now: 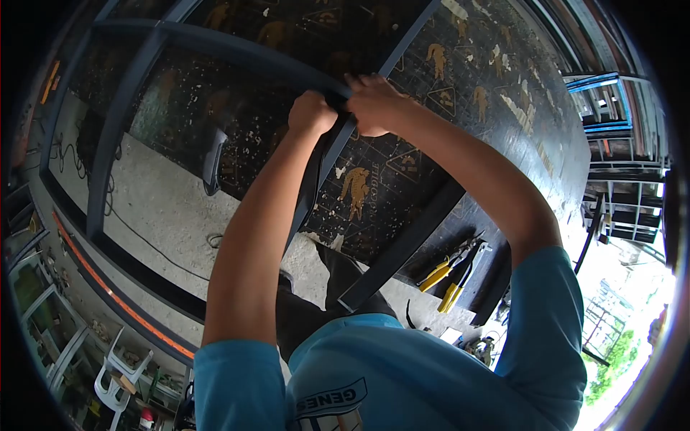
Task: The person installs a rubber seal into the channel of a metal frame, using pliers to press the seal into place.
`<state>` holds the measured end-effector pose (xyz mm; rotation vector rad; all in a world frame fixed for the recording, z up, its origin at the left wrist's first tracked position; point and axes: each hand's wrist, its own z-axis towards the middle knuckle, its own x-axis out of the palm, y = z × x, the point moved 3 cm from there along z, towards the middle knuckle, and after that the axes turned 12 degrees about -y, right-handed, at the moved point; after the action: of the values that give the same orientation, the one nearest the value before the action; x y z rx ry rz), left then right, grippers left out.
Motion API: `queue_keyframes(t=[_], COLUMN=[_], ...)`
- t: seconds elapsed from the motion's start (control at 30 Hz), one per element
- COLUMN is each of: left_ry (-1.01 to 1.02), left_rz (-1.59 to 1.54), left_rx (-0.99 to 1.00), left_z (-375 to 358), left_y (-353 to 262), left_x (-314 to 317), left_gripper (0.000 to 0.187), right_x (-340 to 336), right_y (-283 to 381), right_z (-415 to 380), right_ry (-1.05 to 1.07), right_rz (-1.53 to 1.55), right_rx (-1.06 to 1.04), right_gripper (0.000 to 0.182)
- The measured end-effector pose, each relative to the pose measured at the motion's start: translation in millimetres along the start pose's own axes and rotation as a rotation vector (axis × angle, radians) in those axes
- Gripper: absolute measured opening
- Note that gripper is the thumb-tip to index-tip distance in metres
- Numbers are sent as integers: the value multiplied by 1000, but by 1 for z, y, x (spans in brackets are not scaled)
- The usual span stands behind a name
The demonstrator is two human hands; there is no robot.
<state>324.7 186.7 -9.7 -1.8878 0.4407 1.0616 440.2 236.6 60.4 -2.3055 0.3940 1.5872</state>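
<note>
A dark grey metal frame (251,54) with several long bars lies across the worktable in the head view. My left hand (313,113) is closed in a fist at a joint of the frame. From just below that fist a thin, black flexible strip (313,183) hangs down beside the bar. My right hand (377,104) sits against the left one, its fingers curled over the frame bar at the same joint. What lies between the two hands is hidden by the fingers.
The black worktable (402,187) carries crocodile prints and white flecks. Two yellow-handled pliers (455,276) lie near its edge, beside a loose dark bar (402,244). A white plastic chair (118,377) stands lower left. Metal lengths fill a rack (622,136) at right.
</note>
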Motion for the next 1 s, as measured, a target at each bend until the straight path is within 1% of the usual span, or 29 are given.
queue_keyframes(t=[0.03, 0.07, 0.13, 0.23, 0.3, 0.37, 0.43, 0.53, 0.57, 0.6, 0.63, 0.7, 0.73, 0.8, 0.93, 1.0], left_ry=[-9, -60, -112, -137, 40, 17, -96, -126, -143, -115, -111, -52, -61, -63, -102, -75], left_rz=[-5, -30, -73, -88, 27, -4, -52, -105, -135, -111, -109, -46, -67, -62, -120, -150], left_rx=[8, 19, 1, -62, 22, 44, 9, -6, -19, 30, 20, 126, 137, 156, 200, 196], left_z=[0, -3, -22, -14, 4, -2, -16, -20, -18, -12, -7, -1, 0, 1, -5, -9], left_y=[-2, -1, -8, -2, 1, -2, -5, -4, 0, 3, 7, 9, 11, 13, 14, 13], left_x=[-1, 0, -4, 4, 5, 1, -2, 1, 1, 0, 0, 4, 6, 7, 3, 3], left_gripper=[23, 22, 21, 22, 25, 26, 25, 24, 23, 28, 28, 34, 39, 39, 39, 38], right_x=[-2, -1, -3, -2, -7, -8, -11, -10, -12, -15, -12, -8, -5, -5, -4, -3], right_y=[2, 3, 2, 10, 8, 10, 9, 15, 12, 11, 11, 9, 9, 8, 9, 9], right_z=[4, 6, 0, -2, -1, 3, 4, 6, 4, 3, 2, -1, -4, -2, 1, 1], right_ry=[56, 116, 111, 134, 136, 208, 215, 265, 267, 268, 274, 188, 197, 158, 193, 185], right_rz=[-19, -35, 2, 31, 4, -22, -8, -19, 32, 82, 86, 97, 104, 77, -11, -40], right_rx=[6, 11, 33, 39, 57, 73, 70, 95, 115, 137, 129, 110, 106, 85, 56, 44], right_gripper=[41, 42, 42, 44, 46, 46, 46, 47, 46, 46, 46, 45, 45, 44, 48, 49])
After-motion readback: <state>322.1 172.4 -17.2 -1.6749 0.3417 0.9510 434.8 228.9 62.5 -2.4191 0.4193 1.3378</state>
